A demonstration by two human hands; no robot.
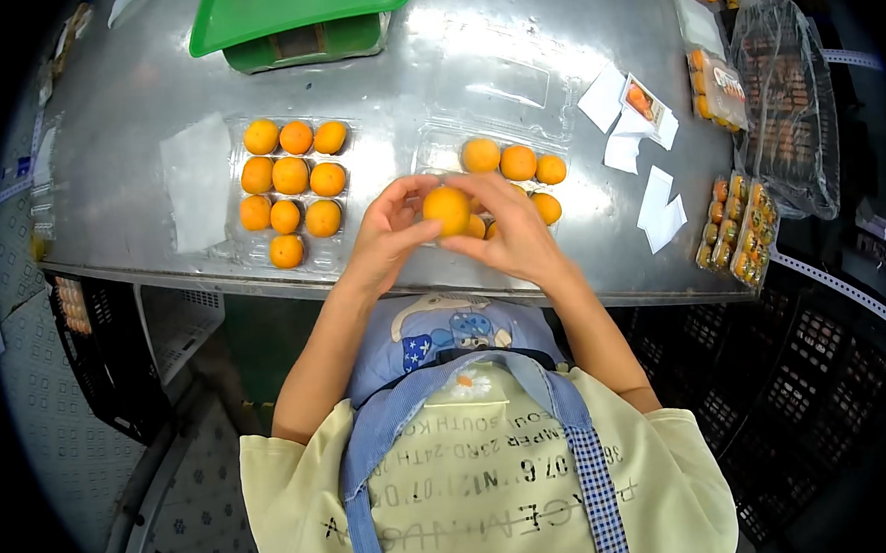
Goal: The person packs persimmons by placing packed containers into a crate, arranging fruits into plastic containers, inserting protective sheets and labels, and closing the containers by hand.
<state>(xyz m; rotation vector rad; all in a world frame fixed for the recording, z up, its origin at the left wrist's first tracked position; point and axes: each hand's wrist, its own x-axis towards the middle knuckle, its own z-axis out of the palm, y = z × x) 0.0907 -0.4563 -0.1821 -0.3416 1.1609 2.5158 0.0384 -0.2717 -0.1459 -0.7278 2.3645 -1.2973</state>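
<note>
Between both hands I hold an orange (447, 210) above the near edge of the metal table. My left hand (388, 229) curves round its left side, and my right hand (518, 231) closes on it from the right. Just beyond and partly beneath my right hand lies a clear plastic tray (427, 155) with several oranges (518, 162) in it; my fingers hide some of them. To the left of my hands is another clear tray (223, 250) with rows of oranges (290, 175), one compartment row at its near end holding a single orange.
A green tray (299, 6) rests on a box at the back. White paper labels (645, 116) lie scattered on the right of the metal table (374, 100). Packed fruit boxes (736, 226) and a plastic bag (785, 108) are at the right edge. Black crates (808, 357) stand below.
</note>
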